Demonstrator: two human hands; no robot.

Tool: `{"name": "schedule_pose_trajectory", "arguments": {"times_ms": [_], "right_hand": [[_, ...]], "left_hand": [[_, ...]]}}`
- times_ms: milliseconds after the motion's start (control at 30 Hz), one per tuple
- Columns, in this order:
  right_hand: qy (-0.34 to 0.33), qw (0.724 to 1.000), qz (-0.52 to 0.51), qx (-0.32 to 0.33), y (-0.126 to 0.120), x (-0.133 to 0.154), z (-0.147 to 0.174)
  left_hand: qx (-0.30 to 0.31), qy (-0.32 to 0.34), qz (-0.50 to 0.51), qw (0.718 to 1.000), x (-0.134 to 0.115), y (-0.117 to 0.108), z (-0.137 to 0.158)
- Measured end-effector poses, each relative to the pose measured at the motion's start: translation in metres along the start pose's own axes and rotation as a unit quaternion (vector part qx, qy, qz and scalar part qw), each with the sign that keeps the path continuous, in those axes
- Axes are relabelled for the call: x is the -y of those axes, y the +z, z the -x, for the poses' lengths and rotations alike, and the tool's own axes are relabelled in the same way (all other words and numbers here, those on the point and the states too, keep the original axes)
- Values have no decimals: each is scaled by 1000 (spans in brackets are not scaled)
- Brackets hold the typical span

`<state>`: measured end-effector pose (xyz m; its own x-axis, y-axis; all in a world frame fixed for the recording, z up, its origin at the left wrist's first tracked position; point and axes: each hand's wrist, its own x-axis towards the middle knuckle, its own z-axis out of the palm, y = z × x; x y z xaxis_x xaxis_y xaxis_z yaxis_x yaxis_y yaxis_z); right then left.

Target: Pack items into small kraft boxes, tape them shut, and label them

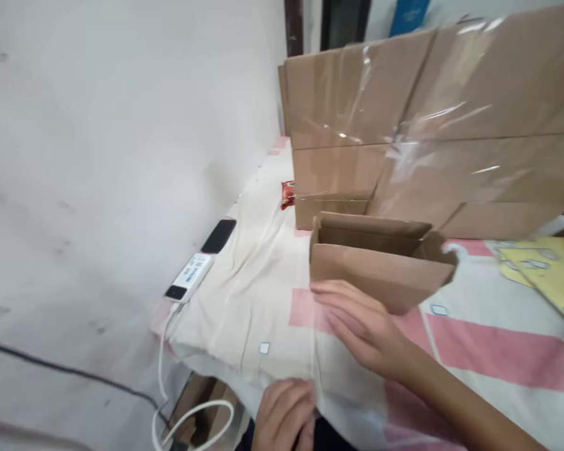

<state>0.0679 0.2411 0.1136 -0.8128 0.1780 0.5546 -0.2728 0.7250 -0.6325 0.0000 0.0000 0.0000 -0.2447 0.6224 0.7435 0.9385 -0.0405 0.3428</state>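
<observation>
Head view, sole entry.

Item: small cardboard box (380,269), brown, open at the top, its long side running left to right; stands mid-scene on a cream and pink patterned cloth (272,269), just in front of a larger cardboard piece.

Right hand (352,319): at the near side of the small box, by its lower left corner, fingers outstretched and close together, not wrapped round the box; whether the fingertips press on the cardboard cannot be told. Forearm enters from the near right.

Left hand (284,413): at the near edge of the cloth, left of the right hand, fingers curled; whether anything is held cannot be told.

Far right: large cardboard panel (427,113), upright, seamed, covered with shiny clear tape.

Far, at the panel's left edge: red packet (287,195), partly hidden.

Left, along the cloth's edge by the white wall (98,125): black flat object (219,236), phone-like; touching or just beside its near end, white device (191,274) with printed label and dark end, joined to a white cable (161,357) looping down near left.

Near left: dark cable (75,371) across the wall.

Right: yellow printed sheet (540,266).

Far, above the panel: blue object (408,15).
</observation>
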Motion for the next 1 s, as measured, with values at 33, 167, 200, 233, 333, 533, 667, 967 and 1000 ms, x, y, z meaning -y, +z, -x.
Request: {"name": "schedule_pose_trajectory", "arguments": {"times_ms": [33, 167, 200, 233, 333, 533, 667, 967, 1000], "right_hand": [[-3, 998, 42, -38, -24, 6, 15], [91, 944, 154, -277, -93, -4, 52], [122, 936, 147, -297, -102, -13, 55], [145, 936, 130, -293, -109, -24, 55], [165, 951, 86, -246, -112, -51, 50], [140, 950, 97, -260, -88, -71, 46], [141, 952, 102, -251, -72, -75, 48], [145, 948, 30, -282, -65, -76, 55], [140, 951, 22, -273, -67, -76, 56]], "left_hand": [[3, 5, 12, 1000, 5, 6, -18], [-75, -78, 42, 993, 29, 38, -109], [-76, -135, 73, 985, 36, 48, -132], [-75, -187, 114, 973, 42, 57, -153], [-10, -218, 219, 951, 60, 77, -198], [6, -182, 241, 953, 82, 84, -209], [9, -176, 236, 956, 86, 85, -200], [-3, -163, 240, 957, 87, 93, -197], [-6, -162, 241, 957, 87, 94, -196]]}}
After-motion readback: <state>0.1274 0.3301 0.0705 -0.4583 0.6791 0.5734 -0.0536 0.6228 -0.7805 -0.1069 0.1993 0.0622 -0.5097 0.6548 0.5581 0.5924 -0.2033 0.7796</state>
